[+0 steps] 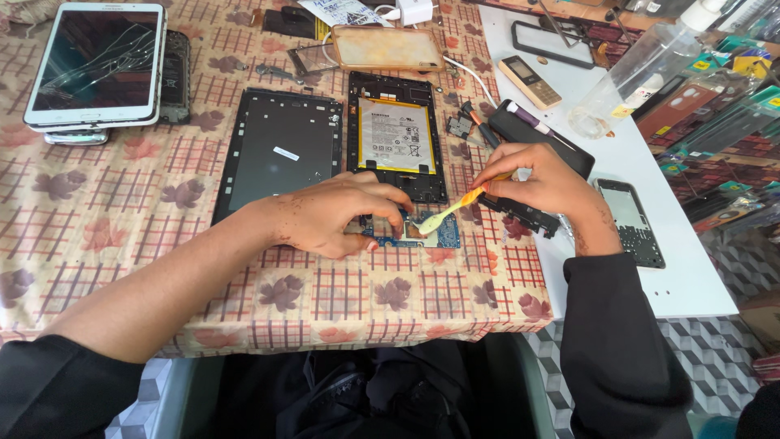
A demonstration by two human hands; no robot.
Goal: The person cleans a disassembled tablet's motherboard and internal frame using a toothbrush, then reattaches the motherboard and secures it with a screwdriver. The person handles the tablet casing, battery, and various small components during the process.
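Left hand (337, 219) fingers pressed down, pinning blue circuit board (435, 236). Right hand (540, 180) pinches yellow brush (449, 211); long axis slants down-left, bristles touching board.

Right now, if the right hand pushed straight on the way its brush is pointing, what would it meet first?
The right hand aims the yellow brush down and to the left. Its bristles already seem to touch the blue circuit board; past that lie the fingers of the left hand pinning the board. Depth is hard to judge.
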